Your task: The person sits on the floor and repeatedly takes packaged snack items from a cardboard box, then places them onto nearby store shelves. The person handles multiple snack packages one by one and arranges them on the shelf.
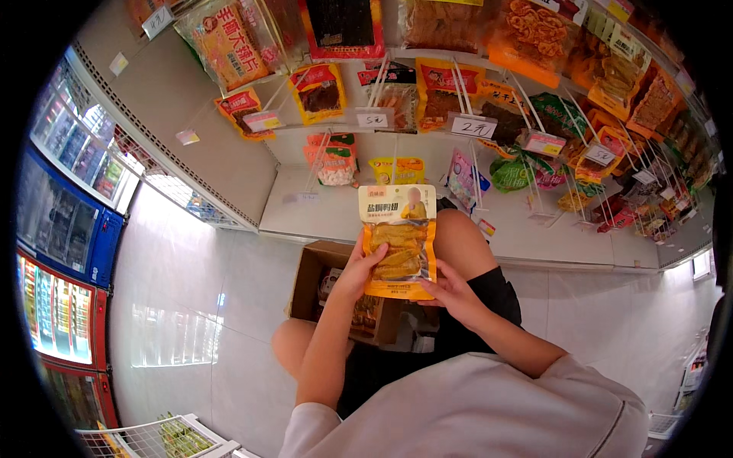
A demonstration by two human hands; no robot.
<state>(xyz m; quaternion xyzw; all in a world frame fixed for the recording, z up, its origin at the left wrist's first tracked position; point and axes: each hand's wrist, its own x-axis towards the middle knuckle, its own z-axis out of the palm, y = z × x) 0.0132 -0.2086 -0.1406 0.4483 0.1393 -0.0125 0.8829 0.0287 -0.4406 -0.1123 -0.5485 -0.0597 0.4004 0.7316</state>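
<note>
A yellow and cream plastic snack packet (399, 257) with a clear window, showing brownish-yellow pieces of food, is held upright before me. My left hand (362, 264) grips its left edge, the thumb lying over the front. At the lower right edge my right hand (449, 291) pinches the same packet between thumb and fingers. Below my left forearm stands an open cardboard box (303, 286) with more packets (364, 316) inside. Part of the box is hidden by my arm and the held packet.
Hanging snack bags (320, 94) on metal hooks with price tags (471, 127) fill the shelf unit ahead. Its bottom shelf (315, 212) lies just beyond the box. Drink coolers (57, 309) stand at far left, a white wire basket (172, 438) at lower left. My bent knees flank the box.
</note>
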